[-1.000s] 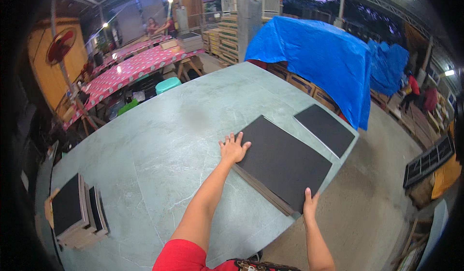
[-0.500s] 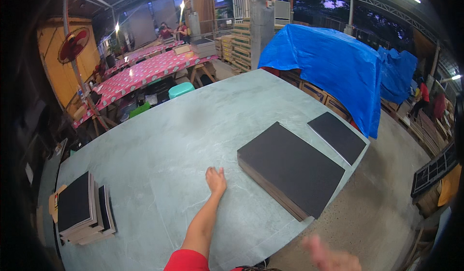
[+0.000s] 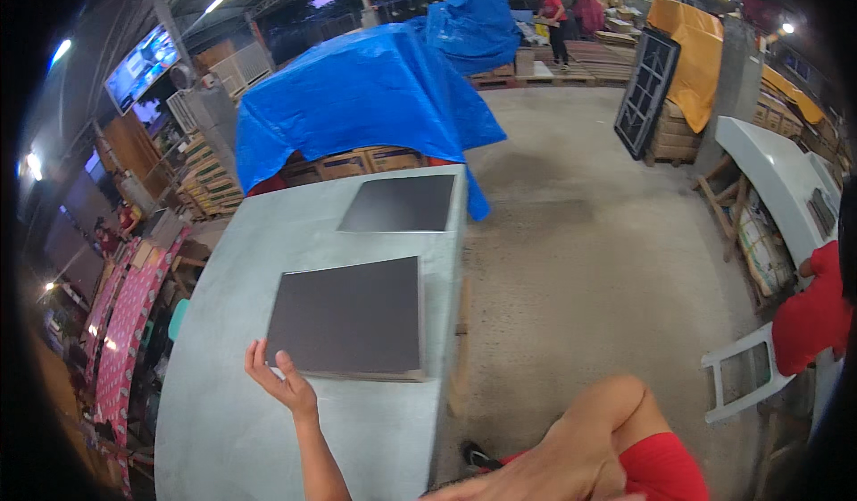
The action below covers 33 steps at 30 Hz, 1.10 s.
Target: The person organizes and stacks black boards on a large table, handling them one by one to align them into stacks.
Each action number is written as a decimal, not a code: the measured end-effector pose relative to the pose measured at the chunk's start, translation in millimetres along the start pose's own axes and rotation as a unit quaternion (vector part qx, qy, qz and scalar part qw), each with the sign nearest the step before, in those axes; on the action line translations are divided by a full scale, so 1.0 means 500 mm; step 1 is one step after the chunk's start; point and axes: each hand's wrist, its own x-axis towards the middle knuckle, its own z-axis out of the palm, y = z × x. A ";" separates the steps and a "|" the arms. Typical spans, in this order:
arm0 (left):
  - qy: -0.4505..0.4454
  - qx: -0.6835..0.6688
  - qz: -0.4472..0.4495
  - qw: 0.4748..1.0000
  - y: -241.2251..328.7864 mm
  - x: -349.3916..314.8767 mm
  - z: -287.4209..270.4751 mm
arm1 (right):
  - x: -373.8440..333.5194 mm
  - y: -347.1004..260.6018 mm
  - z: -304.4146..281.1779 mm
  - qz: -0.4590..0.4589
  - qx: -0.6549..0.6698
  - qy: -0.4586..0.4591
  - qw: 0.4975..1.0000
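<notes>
My left hand [image 3: 284, 383] is raised over the pale green table [image 3: 214, 412], fingers apart and nothing in it. It is nearest to the left front corner of a stack of flat black boards [image 3: 353, 318]; I cannot tell whether it touches them. A thinner black board or sheet [image 3: 402, 204] lies behind the stack, by the table's far edge. My right arm is bent close in at the bottom, its elbow out over the floor. My right hand [image 3: 527, 476] shows only in part at the lower edge, its fingers mostly hidden.
A blue tarp [image 3: 357, 99] covers cartons [image 3: 357, 163] beyond the table. Concrete floor [image 3: 571, 260] runs along the right side. A person in red [image 3: 808, 313] is at the right edge by a white plastic stool [image 3: 745, 371]. Pink-covered tables [image 3: 134, 331] stand left.
The view has swung right, and the stacks at the table's left end have left it. My left hand has spread its fingers and is now beside the boards. My right arm has come across in front.
</notes>
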 end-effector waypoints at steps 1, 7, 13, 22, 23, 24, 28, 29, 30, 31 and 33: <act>-0.026 -0.013 0.018 0.999 0.054 -0.015 0.047 | -0.026 -0.048 -0.012 -0.007 -0.085 0.009 0.996; -0.342 -0.234 -0.021 0.910 0.373 -0.234 0.337 | -0.278 -0.458 0.011 -0.014 -0.145 0.394 0.907; -0.785 -0.163 0.125 0.585 0.553 -0.513 0.543 | -0.565 -0.632 -0.071 0.195 -0.364 0.557 0.721; -0.877 0.074 0.059 0.472 0.322 -0.779 0.817 | -0.907 -0.721 -0.336 0.424 -0.200 0.615 0.633; -0.869 0.104 0.039 0.481 0.293 -0.781 0.814 | -0.897 -0.736 -0.371 0.441 -0.214 0.601 0.631; -0.864 0.128 0.011 0.487 0.268 -0.781 0.814 | -0.903 -0.751 -0.407 0.455 -0.228 0.588 0.629; -0.869 0.150 -0.140 0.451 0.424 -0.727 0.998 | -1.062 -0.892 -0.474 0.496 -0.246 0.636 0.538; -0.860 0.112 -0.127 0.482 0.461 -0.729 1.045 | -1.099 -0.918 -0.489 0.509 -0.239 0.645 0.517; -0.844 0.073 -0.114 0.519 0.506 -0.726 1.094 | -1.140 -0.949 -0.506 0.512 -0.230 0.659 0.501; -0.825 0.033 -0.101 0.556 0.562 -0.721 1.147 | -1.180 -0.978 -0.524 0.511 -0.222 0.674 0.486; -0.776 -0.057 -0.102 0.620 0.670 -0.722 1.236 | -1.254 -1.028 -0.561 0.518 -0.206 0.694 0.456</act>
